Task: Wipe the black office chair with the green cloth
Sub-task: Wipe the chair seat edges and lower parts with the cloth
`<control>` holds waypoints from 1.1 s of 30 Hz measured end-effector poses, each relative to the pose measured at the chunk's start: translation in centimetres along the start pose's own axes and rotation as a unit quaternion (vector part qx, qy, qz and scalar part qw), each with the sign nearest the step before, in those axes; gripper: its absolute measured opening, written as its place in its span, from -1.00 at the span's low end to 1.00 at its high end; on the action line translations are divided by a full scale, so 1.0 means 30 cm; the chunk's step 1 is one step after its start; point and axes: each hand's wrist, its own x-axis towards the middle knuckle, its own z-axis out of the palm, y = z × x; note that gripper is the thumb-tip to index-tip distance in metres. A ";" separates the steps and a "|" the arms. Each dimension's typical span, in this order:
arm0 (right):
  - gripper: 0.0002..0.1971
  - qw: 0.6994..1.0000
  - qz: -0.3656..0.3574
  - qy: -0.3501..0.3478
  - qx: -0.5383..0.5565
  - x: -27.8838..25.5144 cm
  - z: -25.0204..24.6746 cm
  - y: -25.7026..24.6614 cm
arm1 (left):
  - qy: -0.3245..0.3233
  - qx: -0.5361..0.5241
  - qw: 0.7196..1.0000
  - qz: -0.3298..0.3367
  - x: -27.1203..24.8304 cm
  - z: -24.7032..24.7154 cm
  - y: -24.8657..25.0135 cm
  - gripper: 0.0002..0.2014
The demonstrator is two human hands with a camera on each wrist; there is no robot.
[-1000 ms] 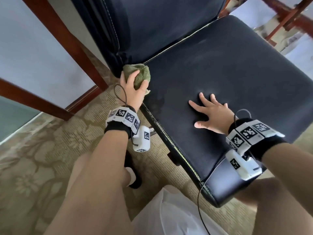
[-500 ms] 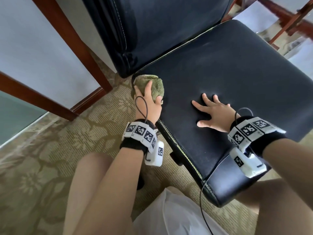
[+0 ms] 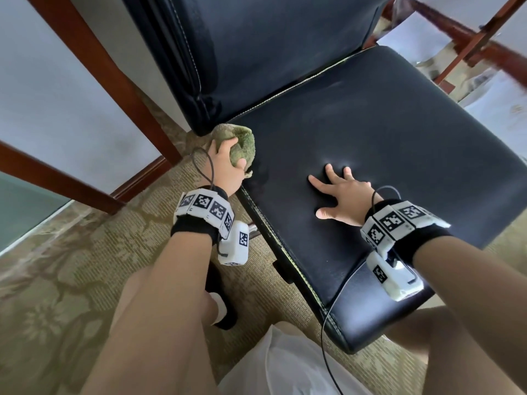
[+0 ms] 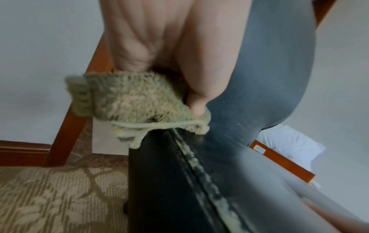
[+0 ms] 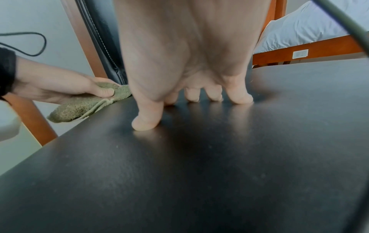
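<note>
The black office chair (image 3: 385, 155) fills the middle of the head view, its backrest (image 3: 271, 47) rising at the top. My left hand (image 3: 228, 163) grips the bunched green cloth (image 3: 242, 146) against the seat's rear left corner, close under the backrest. In the left wrist view the cloth (image 4: 129, 100) overhangs the seat's stitched left edge (image 4: 191, 159), with my thumb curled over it. My right hand (image 3: 339, 195) lies flat on the seat with fingers spread. The right wrist view shows its fingertips (image 5: 239, 98) pressing the seat (image 5: 199, 173) and the cloth (image 5: 83, 107) at the left.
A dark wooden frame (image 3: 94, 69) with pale panels stands left of the chair. More wooden rails (image 3: 467, 38) and white bedding (image 5: 303, 26) lie behind it on the right. Patterned carpet (image 3: 57, 295) covers the floor. My knees and a white bag (image 3: 285, 366) sit at the bottom edge.
The left hand with the cloth slid along the seat's left edge, forward half a second ago and now back near the rear corner. The right hand has stayed flat in place.
</note>
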 end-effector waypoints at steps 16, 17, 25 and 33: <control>-0.25 1.000 0.003 0.003 -0.010 0.006 -0.009 -0.002 | 0.045 -0.034 0.998 -0.011 0.014 -0.002 0.049 -0.51; -0.25 1.000 0.003 0.003 -0.012 0.007 -0.008 -0.002 | 0.041 -0.022 0.999 -0.002 0.000 0.003 0.042 -0.51; -0.24 1.000 0.000 0.005 -0.012 0.010 -0.003 -0.003 | 0.035 0.018 0.999 0.011 0.028 -0.016 0.017 -0.47; -0.35 0.999 0.010 -0.049 0.013 0.005 -0.071 0.003 | 0.058 -0.012 0.998 -0.014 0.048 0.005 0.024 -0.49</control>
